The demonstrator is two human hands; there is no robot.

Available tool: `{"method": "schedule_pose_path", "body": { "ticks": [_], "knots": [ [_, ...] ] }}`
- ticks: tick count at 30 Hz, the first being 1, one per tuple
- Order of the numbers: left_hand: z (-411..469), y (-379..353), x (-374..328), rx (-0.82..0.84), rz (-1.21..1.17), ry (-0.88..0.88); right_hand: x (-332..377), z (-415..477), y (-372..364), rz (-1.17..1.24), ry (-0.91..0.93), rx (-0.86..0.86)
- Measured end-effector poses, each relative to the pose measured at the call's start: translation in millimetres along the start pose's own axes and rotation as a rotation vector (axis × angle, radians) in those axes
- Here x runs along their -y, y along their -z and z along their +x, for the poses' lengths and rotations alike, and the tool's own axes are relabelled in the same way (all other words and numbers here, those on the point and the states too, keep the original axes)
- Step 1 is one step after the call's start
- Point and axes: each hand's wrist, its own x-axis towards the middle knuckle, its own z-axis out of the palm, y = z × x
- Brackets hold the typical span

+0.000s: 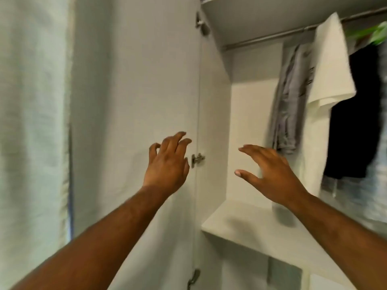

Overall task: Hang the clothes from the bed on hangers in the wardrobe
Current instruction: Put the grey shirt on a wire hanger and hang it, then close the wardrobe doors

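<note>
The white wardrobe (215, 114) stands open before me. From its metal rail (268, 36) hang a grey garment (289, 105), a white garment (330, 65) and a black garment (356, 114). A green hanger (374, 33) shows at the top right. My left hand (167, 164) hovers in front of the open door (136, 101), fingers loosely spread, holding nothing. My right hand (270, 174) is raised inside the wardrobe opening, fingers straight and spread, empty, a little left of the grey garment. The bed is out of view.
A pale curtain (33, 122) hangs at the left beside the door. A door hinge (198, 159) sits between my hands. Below my right hand lies a white shelf (251, 227), with compartments under it. A top shelf (282, 13) caps the rail.
</note>
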Motion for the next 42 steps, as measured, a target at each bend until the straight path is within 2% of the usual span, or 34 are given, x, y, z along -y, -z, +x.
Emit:
{"method": "schedule_pose_path", "body": {
  "ticks": [5, 9, 13, 17, 23, 27, 31, 39, 42],
  "knots": [
    [-42.1, 44.1, 66.4, -0.094, 0.128, 0.072, 109.1, 14.2, -48.6, 0.242, 0.026, 0.164],
    [-67.3, 62.6, 102.8, -0.113, 0.048, 0.240, 179.4, 15.8, -70.0, 0.308, 0.087, 0.216],
    [-87.7, 73.4, 121.9, -0.175, 0.065, 0.332, 219.2, 14.4, -79.8, 0.333, 0.130, 0.221],
    [-98.6, 72.8, 130.4, -0.252, -0.360, 0.498, 230.1, 10.2, -84.7, 0.356, 0.107, 0.227],
    [-100.2, 67.3, 105.9, -0.322, -0.627, 0.673, 224.2, 0.3, -90.8, 0.472, -0.025, 0.239],
    [-95.0, 77.4, 83.2, -0.468, -0.705, 0.665, 215.8, -7.3, -81.6, 0.507, -0.077, 0.202],
    [-94.5, 90.4, 30.4, -0.507, -0.679, 0.602, 200.3, -13.6, -67.3, 0.562, -0.143, 0.093],
    [-86.9, 58.7, -105.8, -0.440, -0.961, 0.281, 130.0, -46.0, -3.6, 0.560, -0.280, -0.067],
    [-78.2, 32.8, -160.8, -0.349, -1.028, 0.177, 89.4, -72.6, 23.6, 0.429, -0.359, -0.091]
  ]
}}
